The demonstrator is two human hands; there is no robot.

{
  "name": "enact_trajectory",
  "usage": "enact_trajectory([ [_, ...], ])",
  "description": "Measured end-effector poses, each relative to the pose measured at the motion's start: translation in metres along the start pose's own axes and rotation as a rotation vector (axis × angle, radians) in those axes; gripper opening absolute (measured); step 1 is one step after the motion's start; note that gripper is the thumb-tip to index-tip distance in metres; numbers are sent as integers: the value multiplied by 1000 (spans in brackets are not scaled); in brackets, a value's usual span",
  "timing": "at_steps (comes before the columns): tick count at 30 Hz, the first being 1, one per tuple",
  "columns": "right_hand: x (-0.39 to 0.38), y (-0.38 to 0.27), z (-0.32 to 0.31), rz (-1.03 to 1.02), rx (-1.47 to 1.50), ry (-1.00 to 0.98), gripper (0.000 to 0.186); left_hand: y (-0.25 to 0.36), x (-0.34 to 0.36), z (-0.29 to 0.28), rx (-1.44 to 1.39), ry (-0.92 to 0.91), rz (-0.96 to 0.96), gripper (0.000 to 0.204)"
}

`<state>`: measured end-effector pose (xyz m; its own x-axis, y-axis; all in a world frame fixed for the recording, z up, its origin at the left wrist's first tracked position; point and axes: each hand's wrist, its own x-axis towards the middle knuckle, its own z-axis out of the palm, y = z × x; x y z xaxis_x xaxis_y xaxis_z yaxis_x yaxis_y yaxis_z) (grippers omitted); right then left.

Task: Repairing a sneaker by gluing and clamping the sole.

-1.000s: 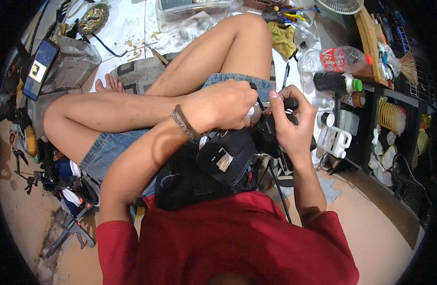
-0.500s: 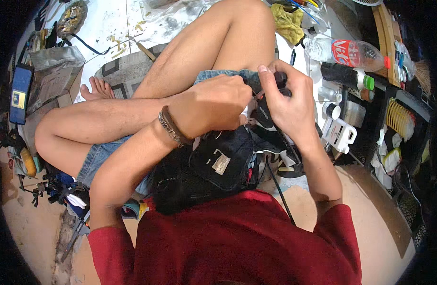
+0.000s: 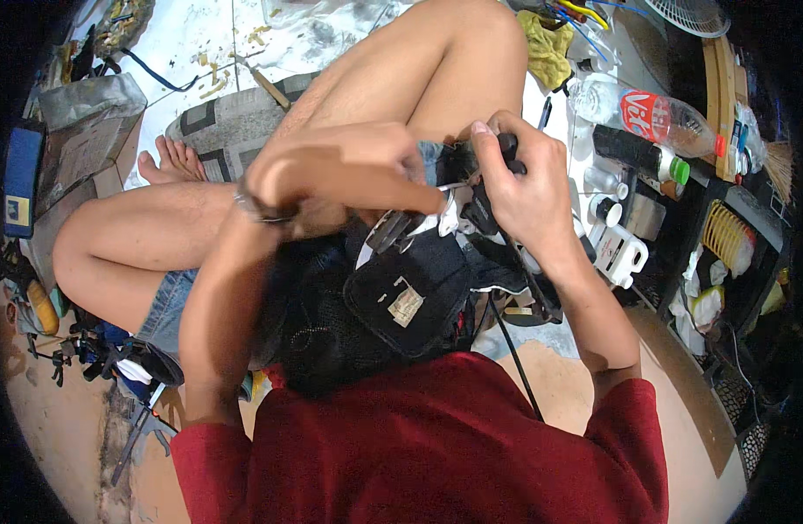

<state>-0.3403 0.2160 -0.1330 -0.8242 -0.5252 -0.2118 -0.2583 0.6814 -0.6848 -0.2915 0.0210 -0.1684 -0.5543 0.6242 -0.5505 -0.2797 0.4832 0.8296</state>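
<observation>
Since 0.5 s ago the left hand (image 3: 349, 175) has swung across above the black pouch (image 3: 410, 293) on the lap; it is blurred, so its grip cannot be told. The right hand (image 3: 519, 179) stays closed around a small black device (image 3: 484, 205), probably a plug, just above the pouch. Right of the pouch, a plastic bottle (image 3: 646, 118) lies on the littered white floor (image 3: 183, 35).

Left hand (image 3: 349, 170) motion-blurred
</observation>
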Motion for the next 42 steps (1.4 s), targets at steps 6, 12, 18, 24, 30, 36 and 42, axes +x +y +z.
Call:
enact_trajectory([
  [6,-8,-4,-1,131,19,-15,22,-52,-31,61,-899,97,282,70],
  [12,0,4,7,115,52,3,22,-32,-27,87,-688,345,290,74],
  [18,13,10,9,190,25,-13,23,-18,-19,90,-727,520,98,62],
  [24,-7,12,-12,188,195,-128,25,-11,-22,102,-613,632,136,51],
  [30,1,53,-31,-91,718,-548,44,-7,-23,100,-513,659,181,56],
  [36,4,64,-23,-151,758,-524,45,-4,-22,97,-466,565,56,59],
  [42,6,62,-25,-5,790,-509,41,-2,-16,94,-475,600,91,62],
])
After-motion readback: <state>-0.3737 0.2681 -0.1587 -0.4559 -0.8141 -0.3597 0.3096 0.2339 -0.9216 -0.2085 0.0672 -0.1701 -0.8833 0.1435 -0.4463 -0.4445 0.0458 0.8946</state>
